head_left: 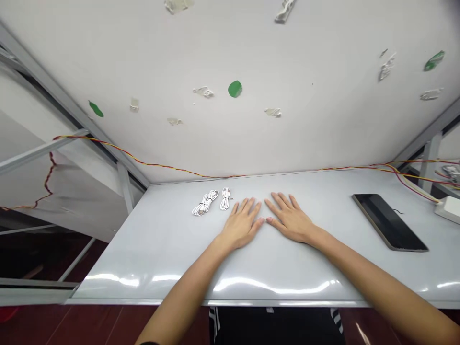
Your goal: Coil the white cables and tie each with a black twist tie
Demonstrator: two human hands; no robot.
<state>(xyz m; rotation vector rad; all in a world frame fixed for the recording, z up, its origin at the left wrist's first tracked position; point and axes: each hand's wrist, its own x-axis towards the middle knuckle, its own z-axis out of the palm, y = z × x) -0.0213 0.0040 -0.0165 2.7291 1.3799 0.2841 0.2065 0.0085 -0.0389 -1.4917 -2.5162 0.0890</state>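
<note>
My left hand [241, 224] lies flat on the grey tabletop [154, 249], palm down with its fingers stretched out. Beside it, my right hand [290, 218] rests the same way, and the two thumbs come close to each other near the middle. Neither hand holds anything. Just beyond my left fingertips sits a small coiled white cable [225, 198] bound with a dark tie. A longer bundled white cable [205, 202], also tied, lies to the left of it. Both cables are apart from my fingers.
A black tablet-like device [390, 223] lies to the right. Behind it stands a white power strip or box [448, 209] at the edge. Red and yellow wires [172, 167] run along the back wall [309, 139], which bears tape scraps and green stickers. Metal frame bars [125, 187] stand left.
</note>
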